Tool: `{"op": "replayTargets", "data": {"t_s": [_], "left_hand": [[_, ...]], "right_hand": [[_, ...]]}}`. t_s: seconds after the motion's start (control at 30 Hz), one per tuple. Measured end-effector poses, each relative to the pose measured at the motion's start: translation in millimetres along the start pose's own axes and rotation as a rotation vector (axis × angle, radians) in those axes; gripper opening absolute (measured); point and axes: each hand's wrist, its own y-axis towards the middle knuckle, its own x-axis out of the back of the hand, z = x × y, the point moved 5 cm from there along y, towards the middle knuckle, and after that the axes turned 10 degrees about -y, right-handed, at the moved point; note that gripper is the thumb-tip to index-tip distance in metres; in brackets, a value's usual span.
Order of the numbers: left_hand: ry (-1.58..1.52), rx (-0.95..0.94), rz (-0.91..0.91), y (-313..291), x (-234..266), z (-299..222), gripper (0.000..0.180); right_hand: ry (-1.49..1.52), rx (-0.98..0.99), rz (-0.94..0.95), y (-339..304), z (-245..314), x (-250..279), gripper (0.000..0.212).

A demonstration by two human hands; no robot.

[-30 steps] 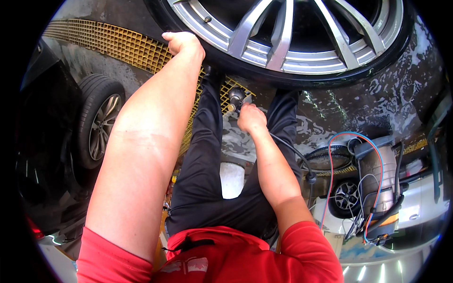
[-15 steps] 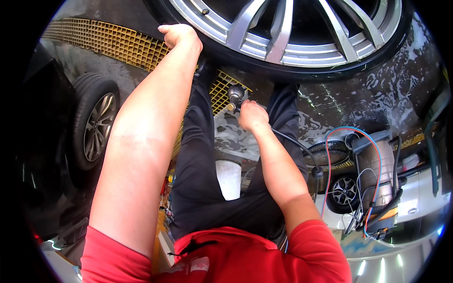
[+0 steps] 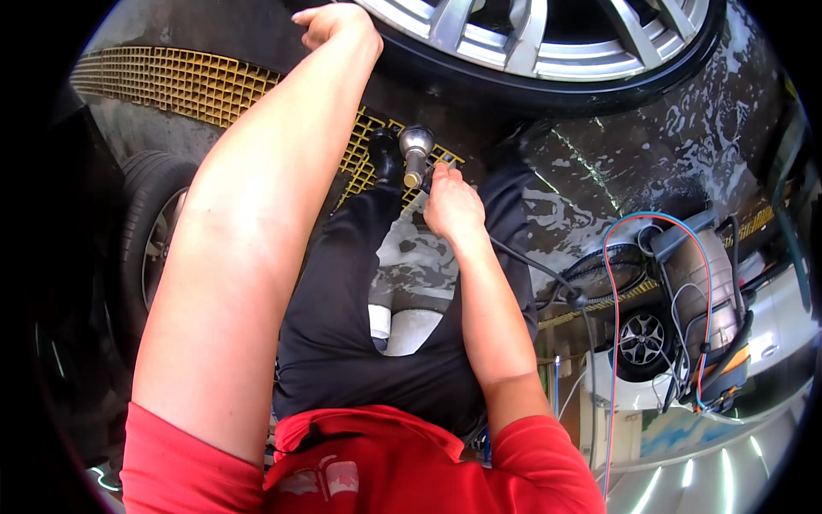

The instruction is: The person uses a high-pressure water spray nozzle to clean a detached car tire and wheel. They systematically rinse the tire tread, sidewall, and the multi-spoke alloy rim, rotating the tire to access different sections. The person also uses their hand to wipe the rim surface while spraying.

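The large wheel (image 3: 561, 84), a black tyre on a silver spoked rim, fills the top of the view. My left hand (image 3: 338, 24) reaches across to the tyre's left side, one finger stretched out and another slightly bent; the palm is hidden. In my right hand (image 3: 454, 203), held between my knees, is a hand tool (image 3: 416, 156) with a rounded silver head and a brass-coloured end. Its head points away from me and stays apart from the wheel. My fingers cover its grip. A black hose (image 3: 535, 267) runs to the right from behind the right wrist.
Yellow floor grating (image 3: 184, 81) crosses the left side. Suds streak the wet dark floor (image 3: 582, 167). At left stands a dark car's wheel (image 3: 154, 214). On the right are a grey machine (image 3: 706, 265) with red and blue hoses and a white car (image 3: 771, 349). White buckets (image 3: 413, 332) show below my legs.
The wheel and my left hand now appear higher in the picture. My right hand, holding the tool, has shifted slightly left, and the tool's head has risen a little. Both legs have moved leftward.
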Motion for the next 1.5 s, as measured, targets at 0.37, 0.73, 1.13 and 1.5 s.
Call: {"op": "replayTargets", "data": {"t_s": [0.37,0.73,1.13,1.5], "left_hand": [[-0.370,-0.051,0.063,20,-19,8,0.056],[-1.066,-0.129,0.398,-21,12,17,0.070],[-1.501,-0.273,0.858,-5,1,18,0.037],[-1.520,-0.241,0.990,-12,9,24,0.034]], "right_hand": [[0.026,0.023,-0.007,7,-8,-39,0.045],[-0.323,0.312,-0.003,17,-66,-28,0.030],[-0.713,0.318,0.008,100,-81,-11,0.034],[-0.654,0.200,0.071,124,-81,-15,0.032]]}}
